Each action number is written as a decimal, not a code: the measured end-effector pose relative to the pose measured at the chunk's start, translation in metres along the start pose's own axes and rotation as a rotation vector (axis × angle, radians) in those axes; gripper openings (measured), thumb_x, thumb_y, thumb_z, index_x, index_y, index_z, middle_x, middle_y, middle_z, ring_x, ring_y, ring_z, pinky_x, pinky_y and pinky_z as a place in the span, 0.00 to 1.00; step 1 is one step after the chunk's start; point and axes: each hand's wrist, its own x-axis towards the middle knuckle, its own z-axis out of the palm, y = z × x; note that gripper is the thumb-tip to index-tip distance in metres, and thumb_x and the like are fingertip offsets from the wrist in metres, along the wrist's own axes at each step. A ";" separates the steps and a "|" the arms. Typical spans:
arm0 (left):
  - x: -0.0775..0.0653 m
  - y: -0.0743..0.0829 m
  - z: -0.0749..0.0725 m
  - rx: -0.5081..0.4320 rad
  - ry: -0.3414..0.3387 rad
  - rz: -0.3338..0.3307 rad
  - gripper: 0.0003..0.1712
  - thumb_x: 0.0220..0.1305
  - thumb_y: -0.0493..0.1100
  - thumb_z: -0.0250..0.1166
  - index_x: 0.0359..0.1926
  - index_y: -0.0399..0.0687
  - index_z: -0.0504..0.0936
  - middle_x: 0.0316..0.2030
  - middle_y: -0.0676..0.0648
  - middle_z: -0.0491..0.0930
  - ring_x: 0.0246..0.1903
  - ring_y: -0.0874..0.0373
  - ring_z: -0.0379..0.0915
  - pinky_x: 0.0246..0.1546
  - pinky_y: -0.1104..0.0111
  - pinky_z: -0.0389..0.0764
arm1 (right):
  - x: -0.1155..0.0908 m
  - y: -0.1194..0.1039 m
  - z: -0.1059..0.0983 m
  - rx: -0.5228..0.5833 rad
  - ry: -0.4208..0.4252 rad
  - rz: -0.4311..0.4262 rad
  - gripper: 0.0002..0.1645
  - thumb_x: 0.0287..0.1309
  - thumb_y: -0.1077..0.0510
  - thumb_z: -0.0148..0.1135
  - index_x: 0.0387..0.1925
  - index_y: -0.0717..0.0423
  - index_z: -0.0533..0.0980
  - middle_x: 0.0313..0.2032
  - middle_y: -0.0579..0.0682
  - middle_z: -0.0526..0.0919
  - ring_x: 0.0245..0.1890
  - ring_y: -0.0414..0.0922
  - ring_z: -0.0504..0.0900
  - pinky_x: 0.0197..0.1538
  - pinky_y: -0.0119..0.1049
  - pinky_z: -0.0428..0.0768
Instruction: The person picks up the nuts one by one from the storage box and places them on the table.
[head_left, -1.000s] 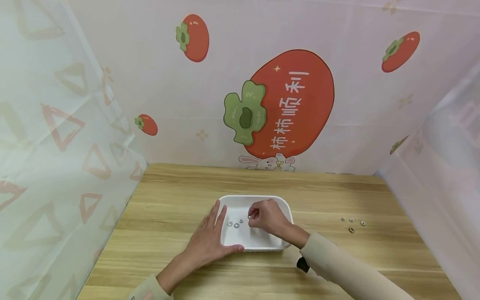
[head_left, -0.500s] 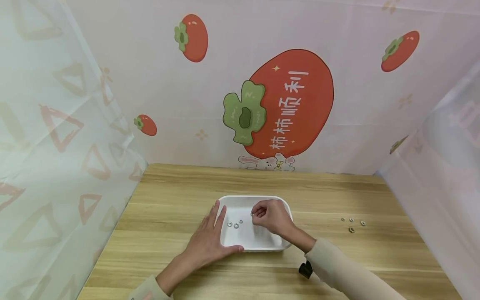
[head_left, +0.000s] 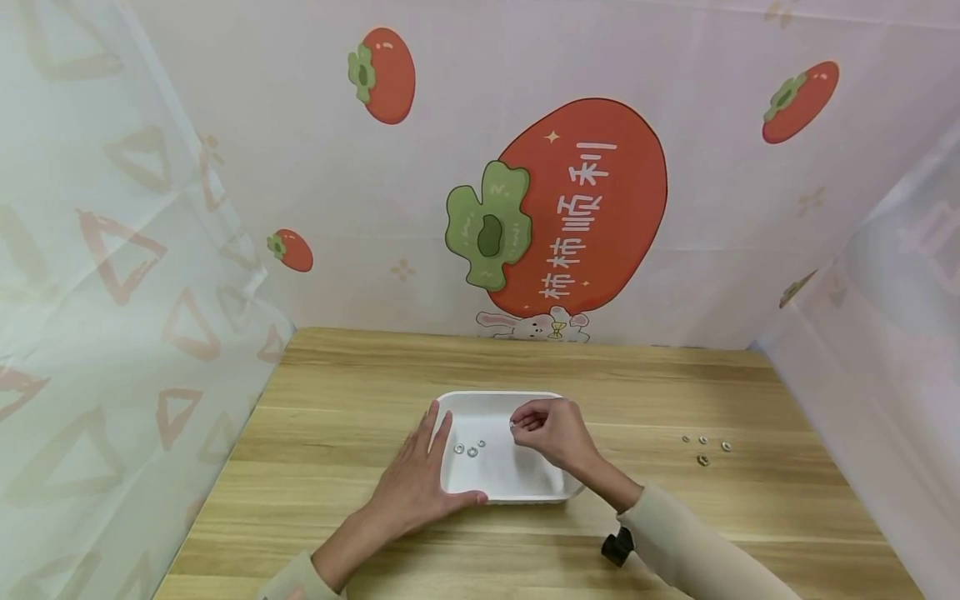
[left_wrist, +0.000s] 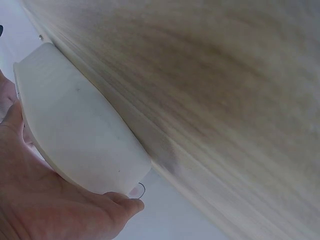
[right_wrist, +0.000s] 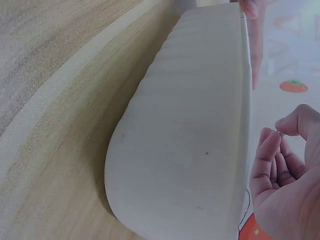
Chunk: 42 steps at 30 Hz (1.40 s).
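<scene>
Persimmon-printed cloth (head_left: pixel 337 175) walls in the wooden surface (head_left: pixel 375 367). One small metal piece (head_left: pixel 512 425) sits pinched in the right hand (head_left: pixel 555 431), above a white tray (head_left: pixel 510 483); the step looks like moving pieces singly, so the next move would call for a steady pinch and care over the rim (head_left: pixel 495 392). Three rings (head_left: pixel 472 452) lie in the tray's left part; the left hand (head_left: pixel 420 479) is spread against its left and near sides. Open room runs rightward to four more pieces (head_left: pixel 702 460).

The left grip (left_wrist: pixel 52 202) rests against the white tray (left_wrist: pixel 80 127)
</scene>
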 end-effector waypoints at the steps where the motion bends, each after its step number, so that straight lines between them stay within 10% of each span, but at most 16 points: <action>1: 0.000 0.000 0.000 0.000 0.001 0.001 0.78 0.48 0.83 0.71 0.85 0.42 0.50 0.86 0.39 0.39 0.80 0.37 0.51 0.78 0.46 0.60 | 0.000 0.000 -0.001 0.005 0.003 0.006 0.07 0.52 0.70 0.74 0.31 0.57 0.89 0.28 0.47 0.89 0.28 0.38 0.86 0.35 0.27 0.85; 42: -0.001 0.002 -0.002 -0.012 -0.010 -0.004 0.78 0.48 0.82 0.72 0.85 0.43 0.48 0.86 0.40 0.38 0.81 0.38 0.50 0.79 0.46 0.59 | -0.041 0.023 -0.077 -0.089 0.186 0.094 0.07 0.53 0.71 0.74 0.35 0.61 0.88 0.29 0.50 0.89 0.30 0.39 0.86 0.35 0.28 0.86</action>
